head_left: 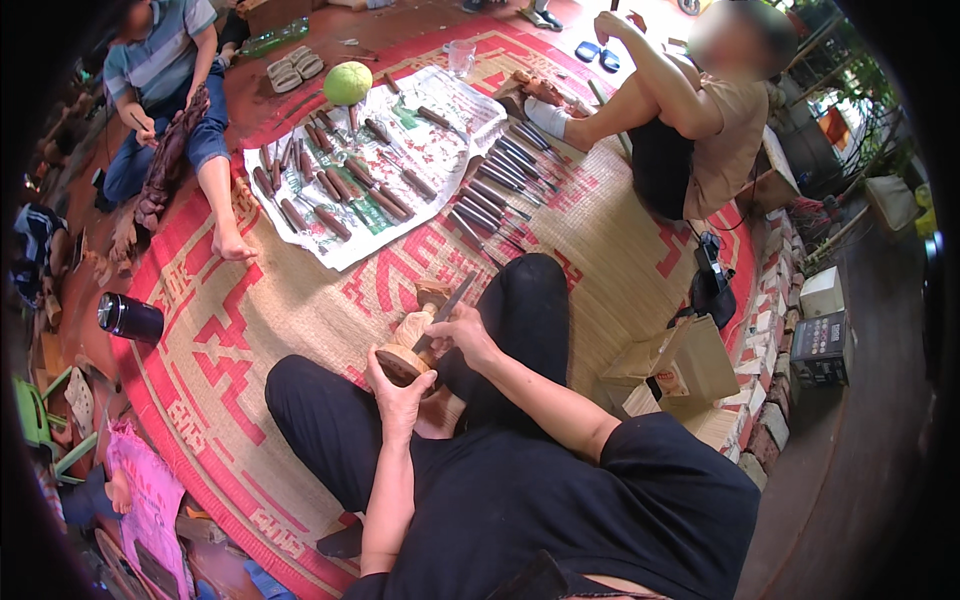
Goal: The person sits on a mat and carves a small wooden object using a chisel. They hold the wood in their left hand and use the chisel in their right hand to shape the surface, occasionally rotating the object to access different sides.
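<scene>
My left hand (398, 395) is closed round the round base of a pale wood carving (412, 330), which I hold tilted above my crossed legs. The carving's upper part looks rounded and shaped, but its detail is too small to tell. A flat, grey, blade-like tool (456, 298) is gripped in my right hand (464, 336), close against the carving's side. One end of the tool points up and away from me. My right fingers hide part of it, so whether it is a knife or a file cannot be told. Another piece of wood (432, 293) shows just beyond the carving.
Many wood-handled carving tools (355, 190) lie on a white printed sheet (345, 250), with a row of chisels (500, 175) beside it. A green round fruit (347, 83), a dark flask (130, 317) and an open cardboard box (680, 370) surround the mat. Two people sit opposite.
</scene>
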Available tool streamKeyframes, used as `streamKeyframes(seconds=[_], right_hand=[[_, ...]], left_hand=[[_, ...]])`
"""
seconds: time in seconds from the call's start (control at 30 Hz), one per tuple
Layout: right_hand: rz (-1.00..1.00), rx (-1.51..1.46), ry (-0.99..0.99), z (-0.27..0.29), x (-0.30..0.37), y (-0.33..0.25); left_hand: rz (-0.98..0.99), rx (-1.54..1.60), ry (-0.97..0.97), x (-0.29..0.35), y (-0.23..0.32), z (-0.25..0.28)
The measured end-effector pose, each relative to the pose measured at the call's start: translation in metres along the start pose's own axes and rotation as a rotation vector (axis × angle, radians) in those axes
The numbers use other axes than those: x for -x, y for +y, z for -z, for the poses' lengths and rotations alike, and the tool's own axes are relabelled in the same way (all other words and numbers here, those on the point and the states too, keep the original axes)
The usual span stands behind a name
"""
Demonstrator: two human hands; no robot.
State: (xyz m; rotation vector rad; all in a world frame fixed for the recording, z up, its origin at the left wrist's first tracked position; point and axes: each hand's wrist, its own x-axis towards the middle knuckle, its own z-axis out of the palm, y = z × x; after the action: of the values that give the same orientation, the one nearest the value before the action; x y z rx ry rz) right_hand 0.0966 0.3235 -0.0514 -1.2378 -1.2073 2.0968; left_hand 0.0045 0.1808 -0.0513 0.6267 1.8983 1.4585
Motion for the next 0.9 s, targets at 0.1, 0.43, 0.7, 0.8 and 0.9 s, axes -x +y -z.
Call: streamKeyframes(seconds=[0.1,0.43,0.7,0.8,0.9], right_hand=[[0.007,0.009,-0.045,-0.0014,0.0047,-0.0049],[-0.006,-0.037,-0.030,-0.0015,0.0033,-0.0003],[0.032,0.010,0.005,-0.0009,0.0002,-0.0012],[0.006,0.010,-0.045,-0.0030,0.0018,-0.0034],[-0.006,0.026,0.004,0.0010,-0.0023,0.0038]], left_hand=[[0.013,0.003,0.004,-0.0010,-0.0093,0.0001],[-0.021,-0.025,0.015,-0.0001,-0.0085,0.0002],[-0.035,-0.055,0.001,-0.0009,-0.0090,-0.0003],[-0.025,-0.033,-0.004,-0.0003,-0.0095,-0.0012],[-0.060,-0.064,-0.006,0.0016,-0.0075,-0.0010]])
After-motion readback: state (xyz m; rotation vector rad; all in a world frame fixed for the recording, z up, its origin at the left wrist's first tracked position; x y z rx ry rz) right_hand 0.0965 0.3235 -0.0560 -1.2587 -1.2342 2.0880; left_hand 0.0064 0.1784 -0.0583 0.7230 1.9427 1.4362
